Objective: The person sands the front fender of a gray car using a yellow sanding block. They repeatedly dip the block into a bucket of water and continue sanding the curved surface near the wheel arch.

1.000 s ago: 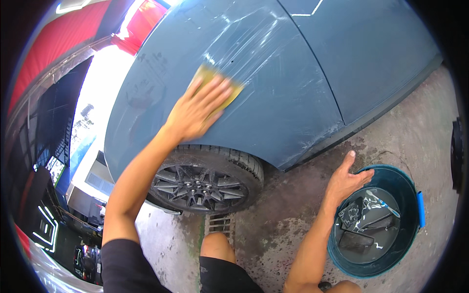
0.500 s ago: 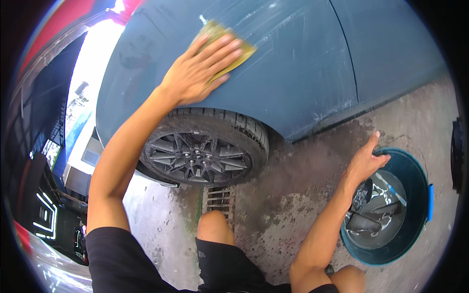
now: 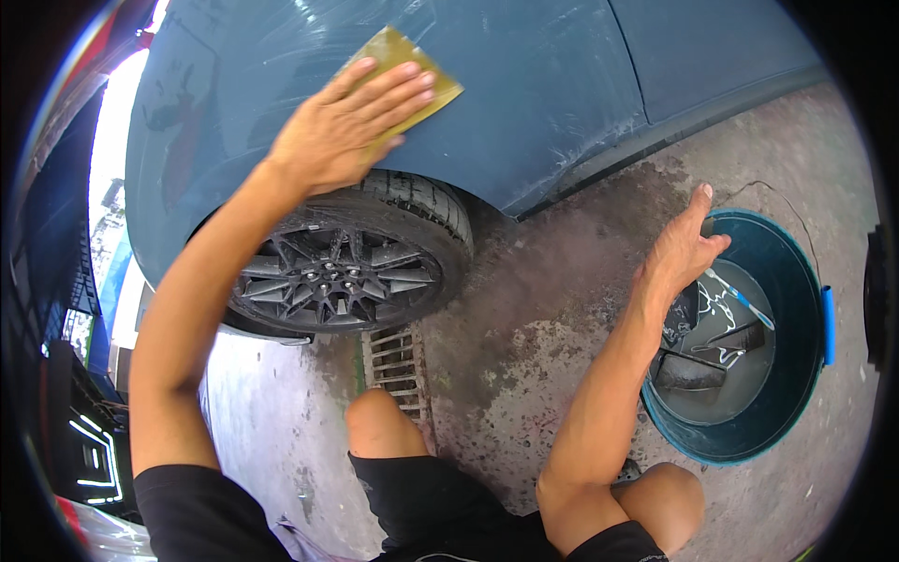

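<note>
blue-grey car panel (image 3: pixel 534 89): looking smoother midway, pale streaks (image 3: pixel 304 11) remaining higher up, seemingly part-done
teal bucket (image 3: pixel 794 361): standing at right
left hand (image 3: pixel 332 136): pressing flat, fingers slightly parted
right hand (image 3: pixel 679 248): extending near the bucket rim, thumb spread, grip unclear
yellow sheet (image 3: pixel 438 91): lying under left hand, on panel

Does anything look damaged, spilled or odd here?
Whitish marks break the even colour of the blue-grey car panel near its lower corner; dark, damp-looking patches blotch the concrete floor between tire and bucket.
</note>
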Demonstrator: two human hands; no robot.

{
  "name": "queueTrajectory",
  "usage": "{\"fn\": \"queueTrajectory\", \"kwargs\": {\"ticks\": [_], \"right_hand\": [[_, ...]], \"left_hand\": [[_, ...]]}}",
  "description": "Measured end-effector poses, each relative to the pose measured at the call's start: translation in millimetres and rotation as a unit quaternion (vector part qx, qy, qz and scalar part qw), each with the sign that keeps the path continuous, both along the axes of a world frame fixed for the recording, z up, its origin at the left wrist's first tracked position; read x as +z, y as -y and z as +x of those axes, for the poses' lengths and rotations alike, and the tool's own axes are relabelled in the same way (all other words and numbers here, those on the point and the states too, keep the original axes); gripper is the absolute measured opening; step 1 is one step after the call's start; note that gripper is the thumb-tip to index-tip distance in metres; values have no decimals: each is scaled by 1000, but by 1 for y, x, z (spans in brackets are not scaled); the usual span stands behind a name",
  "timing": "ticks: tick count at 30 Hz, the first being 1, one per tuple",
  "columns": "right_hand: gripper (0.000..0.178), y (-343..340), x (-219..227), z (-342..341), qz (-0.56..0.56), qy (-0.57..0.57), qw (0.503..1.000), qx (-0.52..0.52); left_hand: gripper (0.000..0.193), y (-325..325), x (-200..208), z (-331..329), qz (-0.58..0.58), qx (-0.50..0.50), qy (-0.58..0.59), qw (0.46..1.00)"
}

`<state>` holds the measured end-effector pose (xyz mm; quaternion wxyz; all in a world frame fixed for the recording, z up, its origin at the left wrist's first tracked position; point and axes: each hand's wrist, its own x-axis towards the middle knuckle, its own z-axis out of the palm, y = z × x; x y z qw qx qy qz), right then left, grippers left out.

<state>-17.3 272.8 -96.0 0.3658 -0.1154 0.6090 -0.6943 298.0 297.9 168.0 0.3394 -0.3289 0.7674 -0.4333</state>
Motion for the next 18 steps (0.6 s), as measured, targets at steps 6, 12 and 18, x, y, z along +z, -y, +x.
{"fn": "queueTrajectory", "kwargs": {"ticks": [6, 12, 18], "right_hand": [[118, -15, 9, 17, 6, -54, 997, 47], [120, -2, 6, 8, 3, 2, 1000, 22], [120, -3, 6, 8, -1, -31, 999, 22]], "left_hand": [[68, -57, 49, 70, 2, 8, 11, 1000], [66, 17, -71, -19, 89, 46, -20, 995], [70, -39, 2, 34, 15, 46, -20, 999]]}}
